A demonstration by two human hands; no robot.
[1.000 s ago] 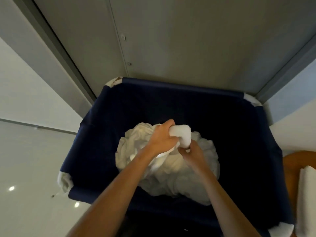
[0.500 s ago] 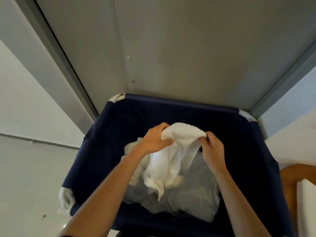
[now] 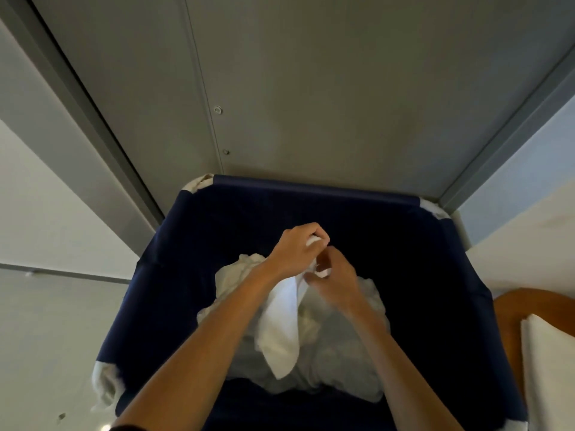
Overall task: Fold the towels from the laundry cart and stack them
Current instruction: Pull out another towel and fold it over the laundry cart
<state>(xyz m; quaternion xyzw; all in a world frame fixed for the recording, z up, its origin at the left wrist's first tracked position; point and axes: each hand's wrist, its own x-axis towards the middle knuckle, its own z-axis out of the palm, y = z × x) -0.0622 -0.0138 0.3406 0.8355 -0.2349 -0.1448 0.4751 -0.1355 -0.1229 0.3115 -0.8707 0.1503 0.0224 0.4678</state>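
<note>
**Left hand (image 3: 292, 253) and right hand (image 3: 334, 279) grip one white towel (image 3: 281, 331) over the laundry cart (image 3: 174, 275)**

Observed: the left hand is closed, its fingers curled round the bunched upper end of the white towel. The right hand sits just beside it, lower and to the right, with thumb and fingertips pinching an edge of the same towel. The two hands are nearly touching; actual contact cannot be confirmed.

Towel position: it hangs from the hands in a narrow, creased strip and tapers to a point. Its lower end lies over the pile of towels (image 3: 339, 356) inside the cart.

Cart: navy fabric walls with white corner pieces. The pile is rumpled, off-white, and sits on the cart's bottom towards the near side.

Surroundings: a grey wall panel (image 3: 311, 88) stands directly behind the cart. Pale floor (image 3: 46, 337) shows to the left. At the right edge is a wooden worktop (image 3: 510, 309) carrying a folded white cloth (image 3: 547, 368), partly out of view.
</note>
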